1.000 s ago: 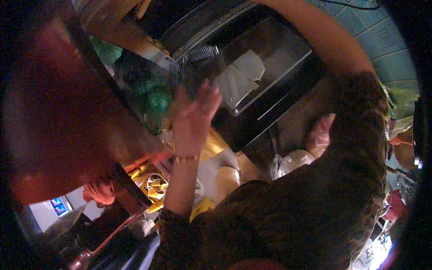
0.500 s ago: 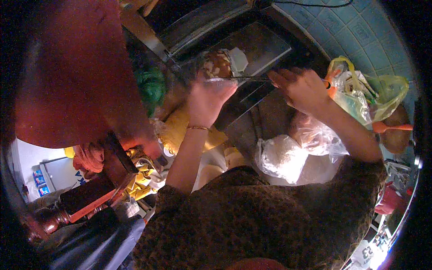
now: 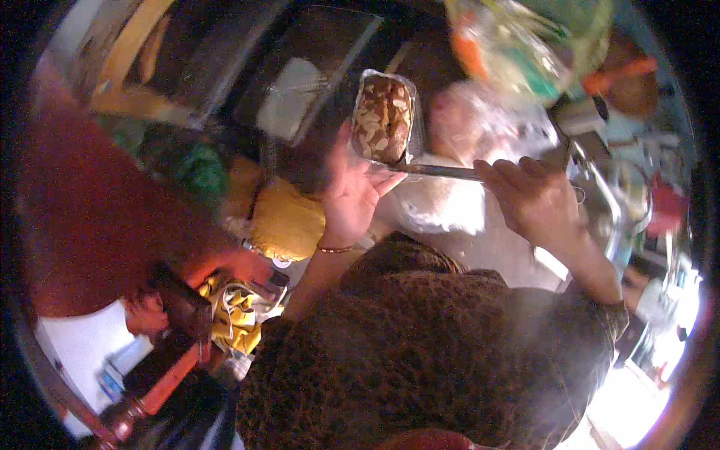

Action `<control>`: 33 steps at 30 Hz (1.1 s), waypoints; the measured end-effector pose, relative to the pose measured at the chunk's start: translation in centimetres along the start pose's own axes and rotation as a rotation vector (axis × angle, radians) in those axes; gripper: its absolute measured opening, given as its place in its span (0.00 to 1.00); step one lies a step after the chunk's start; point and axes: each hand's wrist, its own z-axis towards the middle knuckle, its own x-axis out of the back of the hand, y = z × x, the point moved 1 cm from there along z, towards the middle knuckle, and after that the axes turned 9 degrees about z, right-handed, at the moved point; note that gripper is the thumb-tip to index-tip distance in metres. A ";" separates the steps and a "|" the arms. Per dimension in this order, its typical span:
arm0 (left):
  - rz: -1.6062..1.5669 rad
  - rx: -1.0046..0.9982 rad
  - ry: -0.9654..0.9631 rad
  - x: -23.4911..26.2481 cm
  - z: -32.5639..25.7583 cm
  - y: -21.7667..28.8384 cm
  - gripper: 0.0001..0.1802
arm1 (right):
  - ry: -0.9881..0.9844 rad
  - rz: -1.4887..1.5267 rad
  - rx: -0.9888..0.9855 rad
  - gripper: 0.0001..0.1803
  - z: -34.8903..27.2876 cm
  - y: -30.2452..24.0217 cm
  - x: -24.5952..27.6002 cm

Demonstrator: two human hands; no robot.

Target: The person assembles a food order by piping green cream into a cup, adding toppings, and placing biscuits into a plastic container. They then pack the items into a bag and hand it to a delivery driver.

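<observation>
A small brown loaf cake, topped with pale almond flakes, sits in a clear plastic tray. My left hand holds the tray from below at its near end, palm up. My right hand grips a knife, its fingers wrapped round the handle, which they hide. The blade points left, and its tip reaches the tray's near right corner. Whether the tip touches the cake, I cannot tell.
A clear plastic lid lies beyond on a dark surface. White plastic bags sit under the knife, a yellowish bag at the far right. Red cloth hangs at left above a wooden post. A yellow bag is near my left wrist.
My view has swung, so the surroundings sit differently in the picture. The cake's top now faces me, and the knife has come to the tray's near corner.
</observation>
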 end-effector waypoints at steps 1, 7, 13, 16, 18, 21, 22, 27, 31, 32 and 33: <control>0.018 0.064 -0.069 -0.2 0.1 -1.1 0.34 | -0.011 -0.008 -0.085 0.15 -2.1 -0.5 0.0; -0.089 0.518 -0.339 -3.0 0.4 -12.2 0.33 | -0.010 0.030 -0.641 0.12 -14.6 -4.6 0.1; -0.014 0.939 -0.206 -5.0 -1.9 -23.5 0.30 | -0.133 0.075 -1.012 0.13 -24.4 -7.0 -4.8; 0.052 0.983 -0.048 -4.6 -3.6 -26.4 0.31 | -0.177 0.129 -1.076 0.14 -27.7 -6.9 -7.5; 0.126 1.061 -0.062 -2.5 -4.0 -27.5 0.29 | -0.122 0.164 -1.034 0.15 -27.6 -6.7 -8.4; 0.234 1.363 0.162 -4.3 -5.0 -23.2 0.27 | -0.303 0.192 -1.056 0.20 -28.3 -6.7 -7.9; 0.200 1.485 0.103 -4.6 -6.2 -21.1 0.26 | -0.340 0.158 -1.094 0.25 -29.2 -7.1 -7.8; 0.182 1.008 -0.440 -10.2 -2.7 -4.2 0.22 | -0.163 0.547 -1.179 0.27 -27.6 -6.6 1.6; 1.258 -0.630 0.016 -13.1 6.0 12.3 0.13 | 0.202 0.867 -0.866 0.26 -18.9 -0.7 4.6; 1.438 -0.864 0.167 -12.4 8.8 16.2 0.15 | 0.477 0.718 -0.769 0.26 -17.4 -0.3 2.9; 1.685 -1.101 0.390 -12.1 11.3 19.8 0.12 | 0.309 0.808 -0.668 0.26 -15.0 1.3 3.5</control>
